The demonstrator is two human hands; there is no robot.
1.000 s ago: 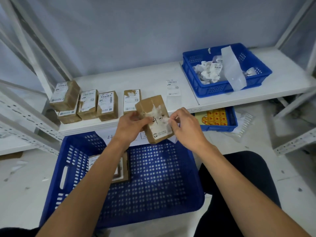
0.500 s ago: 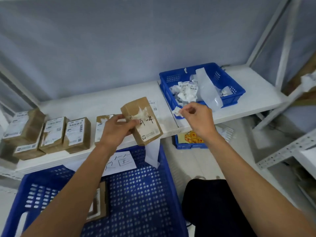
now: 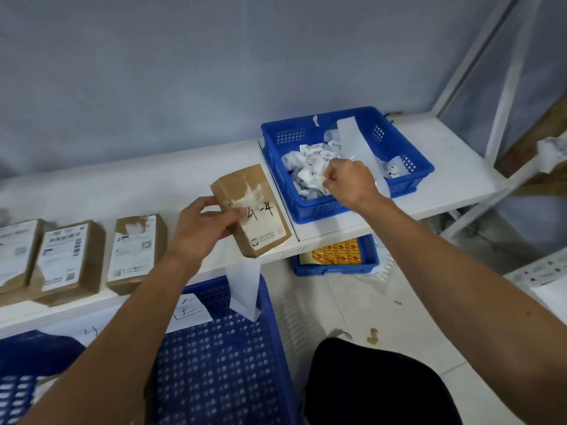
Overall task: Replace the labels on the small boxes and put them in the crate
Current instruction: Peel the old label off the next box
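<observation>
A person's left hand (image 3: pixel 208 228) grips a small brown cardboard box (image 3: pixel 260 222), tilted above a white shelf (image 3: pixel 138 191). The box's label is partly torn away, and "4-4" is handwritten on what remains. The right hand (image 3: pixel 346 182) reaches over a blue basket (image 3: pixel 291 134) on the shelf, its curled fingers pinching a white scrap (image 3: pixel 322 178) just above a heap of crumpled labels (image 3: pixel 303 167). More labelled boxes (image 3: pixel 135 250) lie in a row on the shelf at left. Below, a white paper strip (image 3: pixel 245 289) hangs down over a large blue crate (image 3: pixel 221 363).
</observation>
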